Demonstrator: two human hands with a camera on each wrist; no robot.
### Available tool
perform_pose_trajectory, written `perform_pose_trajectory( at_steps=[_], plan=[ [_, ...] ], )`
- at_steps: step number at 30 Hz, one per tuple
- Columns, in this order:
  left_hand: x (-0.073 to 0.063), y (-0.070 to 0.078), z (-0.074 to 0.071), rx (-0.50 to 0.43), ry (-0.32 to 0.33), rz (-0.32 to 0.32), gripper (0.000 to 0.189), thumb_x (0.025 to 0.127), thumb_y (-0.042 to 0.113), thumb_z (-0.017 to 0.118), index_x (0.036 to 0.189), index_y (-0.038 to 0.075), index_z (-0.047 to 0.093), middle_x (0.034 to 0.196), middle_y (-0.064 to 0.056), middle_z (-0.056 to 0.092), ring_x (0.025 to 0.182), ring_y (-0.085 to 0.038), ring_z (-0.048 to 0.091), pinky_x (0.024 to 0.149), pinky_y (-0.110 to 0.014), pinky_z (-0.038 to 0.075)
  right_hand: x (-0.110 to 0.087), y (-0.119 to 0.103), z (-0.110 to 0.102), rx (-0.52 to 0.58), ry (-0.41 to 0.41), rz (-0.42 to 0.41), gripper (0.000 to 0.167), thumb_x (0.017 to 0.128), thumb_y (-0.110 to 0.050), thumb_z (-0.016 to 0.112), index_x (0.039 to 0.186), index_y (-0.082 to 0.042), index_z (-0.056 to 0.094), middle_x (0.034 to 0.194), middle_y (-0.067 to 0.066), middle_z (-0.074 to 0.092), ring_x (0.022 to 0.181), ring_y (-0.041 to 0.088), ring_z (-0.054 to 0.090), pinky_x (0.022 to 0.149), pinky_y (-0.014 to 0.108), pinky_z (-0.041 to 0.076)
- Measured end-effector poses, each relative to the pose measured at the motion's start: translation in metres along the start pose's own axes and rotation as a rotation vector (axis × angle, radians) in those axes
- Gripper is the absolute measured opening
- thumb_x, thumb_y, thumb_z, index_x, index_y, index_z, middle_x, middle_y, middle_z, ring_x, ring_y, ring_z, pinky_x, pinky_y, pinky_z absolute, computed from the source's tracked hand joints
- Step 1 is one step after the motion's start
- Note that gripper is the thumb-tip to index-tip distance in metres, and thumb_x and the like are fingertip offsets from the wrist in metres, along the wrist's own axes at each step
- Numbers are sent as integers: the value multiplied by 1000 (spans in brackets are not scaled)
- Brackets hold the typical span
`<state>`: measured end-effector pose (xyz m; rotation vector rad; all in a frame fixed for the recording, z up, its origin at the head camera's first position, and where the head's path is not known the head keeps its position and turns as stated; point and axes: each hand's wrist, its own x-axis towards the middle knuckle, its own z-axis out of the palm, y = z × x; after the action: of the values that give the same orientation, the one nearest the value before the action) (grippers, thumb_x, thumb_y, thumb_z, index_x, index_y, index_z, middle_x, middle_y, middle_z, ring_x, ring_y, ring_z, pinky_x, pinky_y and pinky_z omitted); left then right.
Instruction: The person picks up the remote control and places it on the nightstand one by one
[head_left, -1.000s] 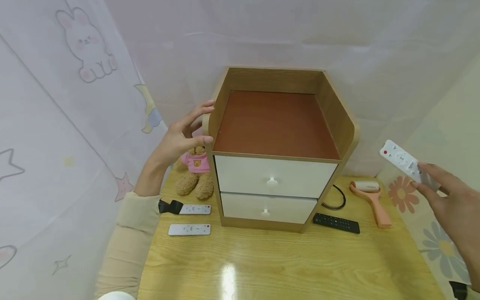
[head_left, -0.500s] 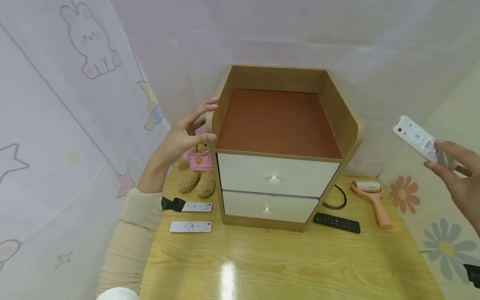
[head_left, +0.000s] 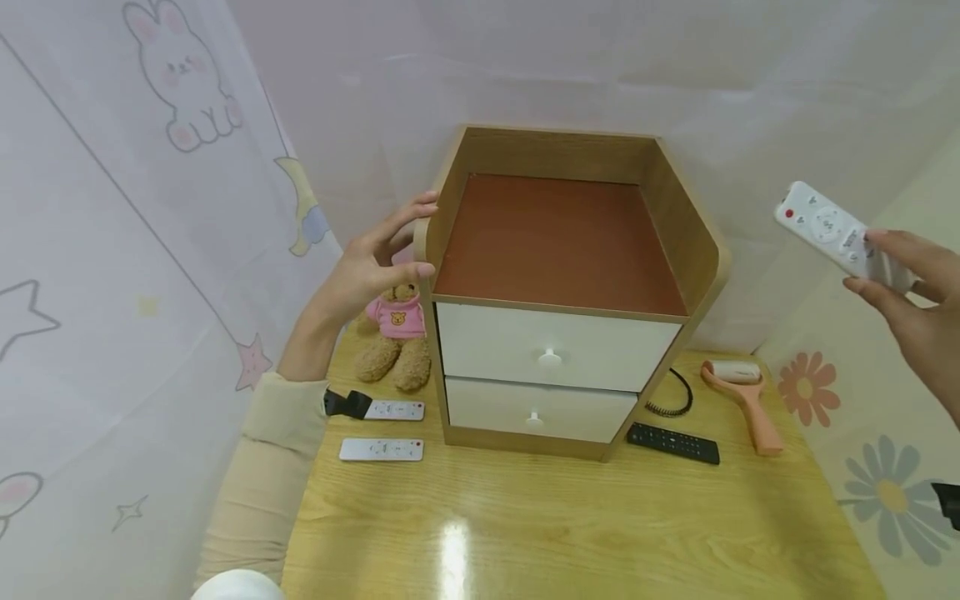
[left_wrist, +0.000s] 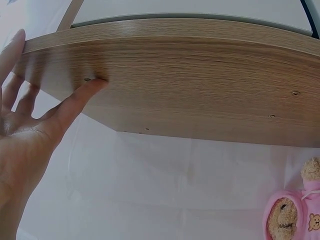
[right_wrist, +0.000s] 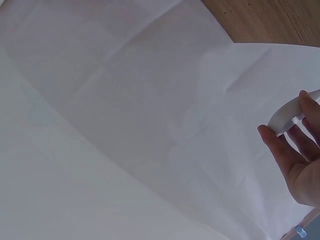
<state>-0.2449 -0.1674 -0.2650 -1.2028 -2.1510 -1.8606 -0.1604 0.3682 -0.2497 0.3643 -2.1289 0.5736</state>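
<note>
My left hand (head_left: 367,258) rests against the left side panel of a small wooden cabinet (head_left: 570,304). Its thumb lies at the front edge and other fingertips reach the upper rim. One finger (left_wrist: 75,102) presses the panel's outer face in the left wrist view. Off to the cabinet's right, my right hand (head_left: 918,287) pinches a white remote control (head_left: 825,225) by one end, held up in the air. Only the remote's pale edge (right_wrist: 290,114) shows in the right wrist view. Both white drawers (head_left: 551,358) of the cabinet are closed.
Left of the cabinet sit a teddy bear (head_left: 397,333) in pink and two white remotes, one (head_left: 381,450) nearer and one (head_left: 396,409) partly behind a black strap. To the right lie a black remote (head_left: 675,443), a coiled cord (head_left: 678,404) and an orange lint roller (head_left: 750,408).
My right hand has raised the white remote control well above where it was, with a slight shift right. The left hand keeps its place on the cabinet. The head view has tilted slightly.
</note>
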Motion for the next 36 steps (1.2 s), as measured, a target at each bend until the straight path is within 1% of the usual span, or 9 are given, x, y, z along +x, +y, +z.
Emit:
perform_pose_trajectory(
  at_steps=[4, 11, 17, 19, 25, 27, 29, 32, 36],
  plan=[
    [0, 1, 0, -2, 3, 4, 61, 87, -11, 61, 143, 2, 40, 158, 0, 25, 141, -27, 30, 94, -26, 49, 13, -6, 2, 4, -4, -42, 52, 75, 14, 72, 123, -4, 65, 127, 16, 60, 109, -20, 44, 86, 1, 36],
    [0, -1, 1, 1, 1, 13, 62, 87, -12, 61, 143, 0, 38, 158, 0, 25, 141, -27, 30, 95, -27, 49, 30, -18, 5, 2, -64, -37, 55, 76, 15, 71, 127, -6, 63, 129, 12, 60, 109, -20, 42, 88, 3, 34],
    [-1, -3, 1, 1, 0, 28, 62, 87, -13, 60, 143, 0, 39, 158, -2, 25, 141, -28, 29, 93, -26, 50, 43, -29, 9, -35, -134, -60, 56, 79, 13, 70, 131, -8, 61, 129, 19, 59, 112, -22, 39, 91, 3, 31],
    [-1, -3, 1, -1, 2, 32, 62, 87, -14, 60, 144, -1, 38, 158, -2, 25, 141, -28, 29, 94, -26, 50, 48, -33, 11, -39, -153, -69, 57, 79, 12, 71, 131, -8, 61, 129, 19, 59, 116, -13, 44, 90, 2, 31],
    [-2, -3, 3, 2, 14, 23, 62, 86, -14, 61, 143, -1, 39, 157, -2, 26, 141, -27, 30, 96, -28, 49, 60, -44, 15, -101, -213, -105, 55, 81, 9, 71, 132, -8, 60, 131, 20, 58, 114, 42, 56, 90, -2, 24],
    [-3, -3, 3, 5, 19, 18, 61, 87, -12, 62, 143, 0, 40, 157, -2, 27, 141, -26, 29, 98, -29, 47, 65, -46, 17, -128, -224, -128, 55, 80, 7, 72, 132, -8, 60, 130, 20, 58, 109, 47, 57, 87, -3, 21],
    [-3, -3, 3, 10, 23, 15, 61, 87, -11, 62, 143, 0, 40, 157, -1, 27, 142, -26, 29, 99, -30, 46, 69, -49, 19, -166, -244, -150, 55, 80, 6, 73, 132, -8, 59, 130, 20, 58, 106, 47, 57, 90, 2, 30],
    [-2, -3, 3, 15, 23, 12, 61, 87, -10, 62, 143, 1, 40, 157, -1, 27, 142, -25, 28, 101, -30, 45, 77, -53, 24, -195, -262, -199, 54, 80, 5, 74, 131, -6, 60, 127, 21, 60, 98, 44, 58, 82, 12, 36],
    [0, -2, 3, 12, 18, 13, 61, 88, -10, 62, 143, 1, 40, 157, -1, 26, 141, -26, 30, 98, -29, 47, 86, -57, 31, -191, -258, -270, 52, 78, 4, 76, 127, -5, 63, 121, 20, 63, 93, 41, 60, 78, 16, 35]
  ],
)
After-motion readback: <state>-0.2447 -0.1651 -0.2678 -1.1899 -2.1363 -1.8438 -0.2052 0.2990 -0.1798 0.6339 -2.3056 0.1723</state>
